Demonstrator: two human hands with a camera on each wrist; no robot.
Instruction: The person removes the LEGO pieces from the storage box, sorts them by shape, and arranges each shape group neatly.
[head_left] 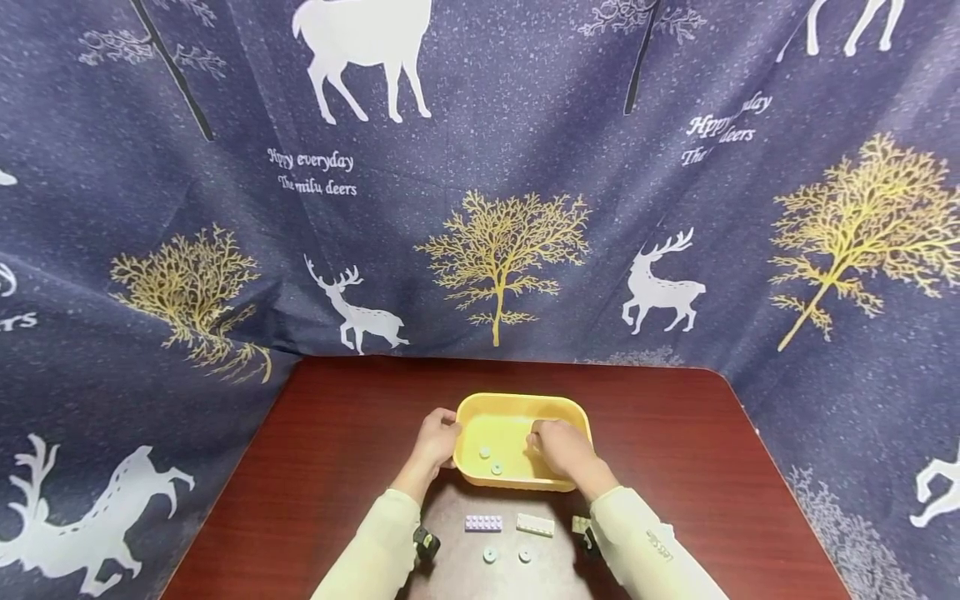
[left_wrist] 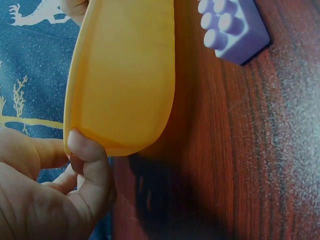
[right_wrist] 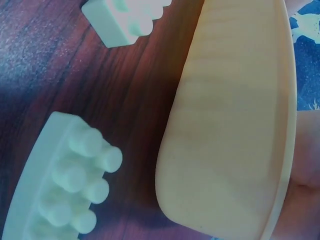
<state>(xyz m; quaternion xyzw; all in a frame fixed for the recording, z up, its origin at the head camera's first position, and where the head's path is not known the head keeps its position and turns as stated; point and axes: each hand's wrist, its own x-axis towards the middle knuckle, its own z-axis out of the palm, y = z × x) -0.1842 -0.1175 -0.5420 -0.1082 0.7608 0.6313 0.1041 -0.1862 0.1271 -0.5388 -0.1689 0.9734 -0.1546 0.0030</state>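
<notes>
My left hand (head_left: 437, 437) grips the left end of a yellow plastic tub (head_left: 480, 401), its thumb and fingers pinching the rim in the left wrist view. Inside the tub, toward its right side, reaches my right hand (head_left: 562, 446) with fingers curled downward; I cannot tell whether they hold anything. Two small pale round pieces lie on the tub floor, one at the left (head_left: 485, 452) and another nearer the front wall (head_left: 497, 469). In the right wrist view the tub wall (right_wrist: 225, 125) hides the right fingers.
In front of the tub lie a purple building block (head_left: 483, 523), a cream block (head_left: 536, 524) and another cream block (head_left: 581, 525) partly behind the right sleeve. Closer to me sit a round piece (head_left: 490, 555) and a second round piece (head_left: 525, 556). A printed curtain (head_left: 495, 150) hangs behind the table (head_left: 360, 392).
</notes>
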